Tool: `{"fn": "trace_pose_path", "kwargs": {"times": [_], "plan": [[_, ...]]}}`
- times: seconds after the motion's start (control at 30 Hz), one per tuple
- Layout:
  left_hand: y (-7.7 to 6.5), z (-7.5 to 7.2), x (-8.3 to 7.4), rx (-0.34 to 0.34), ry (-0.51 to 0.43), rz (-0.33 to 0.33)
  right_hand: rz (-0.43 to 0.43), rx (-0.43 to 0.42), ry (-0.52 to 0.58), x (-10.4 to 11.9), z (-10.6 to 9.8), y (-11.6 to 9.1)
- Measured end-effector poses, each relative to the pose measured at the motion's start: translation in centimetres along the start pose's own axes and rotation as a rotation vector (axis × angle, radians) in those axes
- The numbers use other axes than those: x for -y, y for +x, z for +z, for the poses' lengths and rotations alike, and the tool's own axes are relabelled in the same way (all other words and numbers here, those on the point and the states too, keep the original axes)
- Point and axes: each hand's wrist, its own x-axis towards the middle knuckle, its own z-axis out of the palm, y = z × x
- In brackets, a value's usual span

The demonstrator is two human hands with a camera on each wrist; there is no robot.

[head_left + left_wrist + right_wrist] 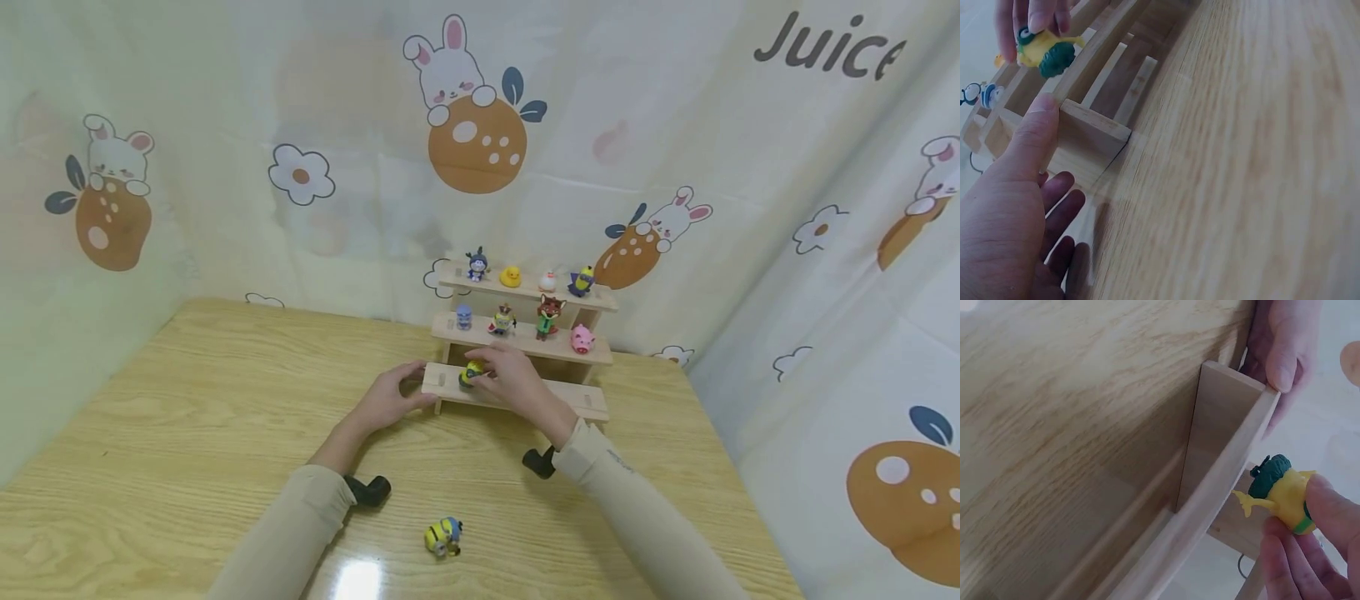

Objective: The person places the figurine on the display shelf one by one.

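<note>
My right hand (517, 382) pinches a yellow minion figurine (1288, 499) with a dark green skirt between thumb and fingers. The minion is upright, just at the left part of the bottom step (558, 393) of a three-tier wooden display shelf; whether its base touches the board I cannot tell. My left hand (386, 402) holds the left end of that step, its thumb (1041, 112) at the front corner and other fingers around the side. A second minion figurine (443, 537), yellow with blue, lies on its side on the table near me.
On the middle tier (483, 333) stand a small blue figure, a crowned minion, a fox (549, 318) and a pink pig (582, 339). The top tier bears a dark blue figure, a yellow duck (511, 277), a white figure and a caped minion (581, 282). Behind hangs a printed curtain (360, 250).
</note>
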Motion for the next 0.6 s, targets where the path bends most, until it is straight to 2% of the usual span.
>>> {"fn": "trace_pose_path", "kwargs": {"times": [0.2, 0.6], "plan": [[0.1, 0.0, 0.1, 0.002, 0.013, -0.003, 0.015, 0.004, -0.053, 0.7, 0.7, 0.9], [0.1, 0.0, 0.1, 0.003, 0.003, 0.004, 0.011, 0.043, -0.078, 1.6, 0.8, 1.4]]}}
